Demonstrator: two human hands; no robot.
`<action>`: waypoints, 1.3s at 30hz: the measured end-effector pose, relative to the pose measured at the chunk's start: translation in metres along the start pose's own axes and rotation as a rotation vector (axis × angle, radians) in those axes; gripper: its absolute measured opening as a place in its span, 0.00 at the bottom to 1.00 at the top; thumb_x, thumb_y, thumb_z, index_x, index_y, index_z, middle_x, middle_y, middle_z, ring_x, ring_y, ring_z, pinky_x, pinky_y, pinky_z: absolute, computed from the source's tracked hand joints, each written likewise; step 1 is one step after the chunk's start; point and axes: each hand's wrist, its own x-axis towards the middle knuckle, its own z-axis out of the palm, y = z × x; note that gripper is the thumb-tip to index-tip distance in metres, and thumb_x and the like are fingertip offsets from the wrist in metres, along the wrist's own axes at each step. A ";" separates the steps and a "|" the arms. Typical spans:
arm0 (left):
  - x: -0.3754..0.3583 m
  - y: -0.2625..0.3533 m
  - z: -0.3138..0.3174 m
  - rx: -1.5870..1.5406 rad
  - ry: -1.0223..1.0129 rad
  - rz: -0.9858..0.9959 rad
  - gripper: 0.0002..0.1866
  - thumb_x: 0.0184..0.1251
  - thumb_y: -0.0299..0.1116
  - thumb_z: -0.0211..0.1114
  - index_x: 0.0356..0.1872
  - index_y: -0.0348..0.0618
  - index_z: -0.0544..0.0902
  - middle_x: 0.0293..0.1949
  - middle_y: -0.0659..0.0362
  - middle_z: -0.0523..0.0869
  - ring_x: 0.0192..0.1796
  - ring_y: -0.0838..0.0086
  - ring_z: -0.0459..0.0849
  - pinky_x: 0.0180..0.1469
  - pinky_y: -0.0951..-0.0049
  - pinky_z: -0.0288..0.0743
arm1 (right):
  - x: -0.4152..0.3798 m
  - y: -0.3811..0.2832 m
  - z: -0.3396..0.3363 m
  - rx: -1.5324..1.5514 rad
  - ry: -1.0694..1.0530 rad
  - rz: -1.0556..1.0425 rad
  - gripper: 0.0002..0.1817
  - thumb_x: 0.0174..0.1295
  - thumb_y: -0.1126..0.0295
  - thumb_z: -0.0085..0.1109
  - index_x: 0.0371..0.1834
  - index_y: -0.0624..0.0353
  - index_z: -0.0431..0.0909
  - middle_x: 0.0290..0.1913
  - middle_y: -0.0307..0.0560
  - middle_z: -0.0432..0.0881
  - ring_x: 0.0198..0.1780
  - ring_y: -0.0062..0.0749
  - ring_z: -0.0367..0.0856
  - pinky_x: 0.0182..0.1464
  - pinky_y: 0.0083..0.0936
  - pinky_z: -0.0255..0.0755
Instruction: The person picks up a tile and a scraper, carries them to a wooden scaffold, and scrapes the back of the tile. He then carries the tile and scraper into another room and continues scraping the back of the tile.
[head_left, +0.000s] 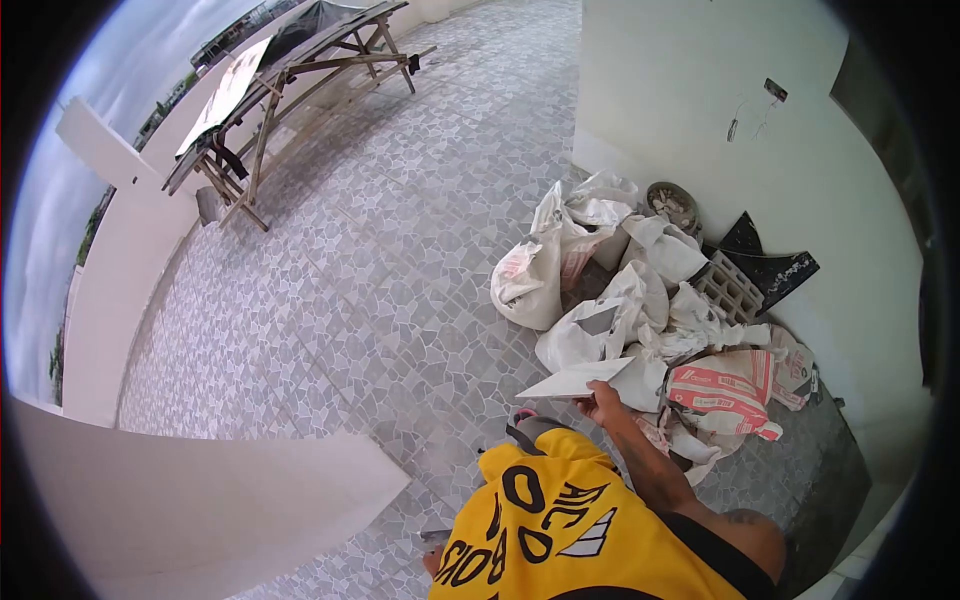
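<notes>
My right hand (601, 402) grips the near edge of a flat white tile (570, 381), its thumb and fingers closed on it. The tile is held out in front of several white sacks (605, 315), a little above the floor. Mostly hidden by the yellow shirt (545, 510), my left hand (432, 563) shows only as a small part at the bottom. A thin grey object (436, 537) lies against it, too little in view to name. One foot (525, 416) shows just past the shirt.
Red-and-white bags (722, 390), a grey hollow block (729, 288), dark curved pieces (765, 262) and a bucket of rubble (672, 206) crowd the right wall (720, 80). A wooden trestle table (290, 75) stands far left. A low white wall (230, 500) juts in at lower left.
</notes>
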 end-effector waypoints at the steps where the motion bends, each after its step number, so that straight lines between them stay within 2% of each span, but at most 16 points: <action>1: 0.011 0.024 0.005 0.021 -0.043 -0.024 0.20 0.57 0.39 0.63 0.19 0.27 0.80 0.20 0.47 0.83 0.23 0.63 0.80 0.29 0.55 0.69 | 0.015 -0.009 0.028 0.021 -0.034 0.024 0.19 0.63 0.65 0.50 0.52 0.67 0.72 0.40 0.56 0.82 0.37 0.44 0.83 0.31 0.29 0.77; 4: 0.057 0.094 0.011 -0.005 -0.103 -0.017 0.21 0.58 0.41 0.63 0.20 0.27 0.80 0.20 0.46 0.83 0.24 0.61 0.80 0.30 0.54 0.69 | 0.047 -0.047 0.108 -0.029 -0.085 0.098 0.19 0.63 0.65 0.50 0.52 0.66 0.72 0.42 0.57 0.82 0.38 0.45 0.82 0.33 0.29 0.77; 6: 0.091 0.133 0.012 -0.026 -0.124 0.003 0.22 0.58 0.42 0.63 0.20 0.27 0.80 0.20 0.45 0.83 0.24 0.59 0.81 0.30 0.54 0.69 | 0.067 -0.067 0.151 -0.050 -0.040 0.100 0.20 0.63 0.65 0.49 0.52 0.68 0.71 0.39 0.59 0.81 0.35 0.45 0.82 0.29 0.29 0.77; 11: 0.185 0.218 0.006 0.012 -0.167 0.072 0.24 0.60 0.45 0.62 0.20 0.26 0.80 0.20 0.42 0.82 0.25 0.55 0.82 0.31 0.52 0.70 | 0.144 -0.101 0.209 -0.078 0.034 0.077 0.20 0.62 0.65 0.50 0.53 0.67 0.70 0.43 0.59 0.80 0.38 0.47 0.82 0.31 0.28 0.76; 13: 0.231 0.242 -0.001 0.141 -0.175 0.246 0.25 0.60 0.46 0.62 0.21 0.26 0.80 0.20 0.41 0.82 0.25 0.53 0.83 0.31 0.52 0.70 | 0.172 -0.117 0.229 -0.049 0.110 0.046 0.19 0.62 0.65 0.49 0.52 0.66 0.70 0.43 0.58 0.80 0.38 0.48 0.81 0.32 0.27 0.75; 15: 0.284 0.267 -0.017 0.340 -0.132 0.571 0.26 0.60 0.47 0.61 0.21 0.26 0.80 0.20 0.40 0.82 0.26 0.51 0.83 0.31 0.51 0.70 | 0.191 -0.117 0.238 0.056 0.193 0.037 0.18 0.61 0.65 0.49 0.50 0.67 0.71 0.40 0.57 0.80 0.37 0.46 0.81 0.32 0.27 0.75; 18: 0.383 0.334 -0.054 0.231 -0.084 0.460 0.28 0.61 0.48 0.61 0.21 0.25 0.80 0.20 0.38 0.82 0.26 0.49 0.84 0.32 0.50 0.70 | 0.208 -0.142 0.269 0.274 0.373 0.014 0.14 0.60 0.65 0.48 0.42 0.65 0.74 0.35 0.55 0.81 0.34 0.45 0.81 0.30 0.27 0.75; 20: 0.470 0.418 -0.073 0.065 -0.052 0.255 0.27 0.62 0.49 0.59 0.25 0.25 0.82 0.25 0.34 0.82 0.33 0.42 0.84 0.35 0.48 0.72 | 0.207 -0.164 0.298 0.415 0.513 -0.067 0.11 0.59 0.66 0.48 0.36 0.64 0.73 0.31 0.53 0.80 0.31 0.42 0.81 0.28 0.26 0.76; 22: 0.550 0.513 -0.101 0.025 0.041 0.306 0.27 0.63 0.48 0.58 0.25 0.25 0.82 0.27 0.33 0.82 0.35 0.40 0.84 0.38 0.47 0.73 | 0.216 -0.179 0.311 0.526 0.559 -0.128 0.10 0.58 0.67 0.47 0.29 0.63 0.71 0.28 0.52 0.80 0.27 0.39 0.80 0.26 0.24 0.77; 23: 0.579 0.569 -0.117 0.041 0.140 0.412 0.26 0.64 0.48 0.60 0.21 0.28 0.80 0.18 0.43 0.81 0.24 0.58 0.82 0.30 0.54 0.69 | 0.220 -0.183 0.313 0.551 0.547 -0.139 0.10 0.57 0.67 0.47 0.27 0.64 0.71 0.27 0.51 0.80 0.26 0.37 0.80 0.26 0.23 0.78; 24: 0.609 0.624 -0.131 0.058 0.083 0.419 0.28 0.64 0.49 0.58 0.25 0.25 0.82 0.28 0.31 0.81 0.36 0.39 0.83 0.41 0.47 0.73 | 0.224 -0.193 0.321 0.580 0.528 -0.160 0.10 0.57 0.68 0.48 0.26 0.64 0.71 0.26 0.51 0.79 0.25 0.35 0.79 0.27 0.22 0.78; 28: 0.692 0.813 -0.146 0.062 0.211 0.613 0.30 0.65 0.52 0.58 0.25 0.26 0.81 0.28 0.33 0.81 0.34 0.39 0.82 0.39 0.48 0.73 | 0.268 -0.233 0.344 0.656 0.587 -0.137 0.10 0.57 0.65 0.49 0.31 0.62 0.71 0.25 0.49 0.78 0.23 0.34 0.78 0.23 0.20 0.74; 32: 0.711 0.940 -0.110 0.039 0.207 0.647 0.29 0.66 0.52 0.59 0.23 0.28 0.81 0.26 0.34 0.81 0.32 0.41 0.82 0.35 0.49 0.72 | 0.338 -0.291 0.377 0.721 0.510 -0.118 0.08 0.56 0.72 0.46 0.22 0.63 0.69 0.21 0.46 0.73 0.21 0.28 0.72 0.22 0.17 0.71; 34: 0.700 0.985 -0.078 0.057 0.156 0.645 0.29 0.66 0.51 0.59 0.20 0.29 0.80 0.23 0.35 0.80 0.29 0.42 0.82 0.32 0.49 0.71 | 0.400 -0.313 0.376 0.492 0.521 -0.251 0.09 0.55 0.73 0.47 0.18 0.61 0.66 0.17 0.45 0.69 0.18 0.29 0.69 0.21 0.17 0.69; 36: 0.685 1.007 -0.050 0.071 0.039 0.560 0.29 0.65 0.50 0.59 0.18 0.29 0.79 0.20 0.37 0.80 0.25 0.46 0.82 0.28 0.51 0.69 | 0.427 -0.385 0.431 0.694 0.541 -0.034 0.10 0.55 0.73 0.47 0.17 0.59 0.64 0.15 0.46 0.68 0.17 0.30 0.69 0.22 0.17 0.70; 39: 0.692 0.997 0.005 0.134 0.021 0.528 0.28 0.62 0.49 0.62 0.20 0.26 0.79 0.19 0.40 0.80 0.24 0.52 0.82 0.29 0.52 0.69 | 0.482 -0.463 0.473 0.826 0.416 -0.132 0.11 0.59 0.70 0.48 0.20 0.59 0.67 0.17 0.48 0.73 0.22 0.35 0.76 0.24 0.19 0.74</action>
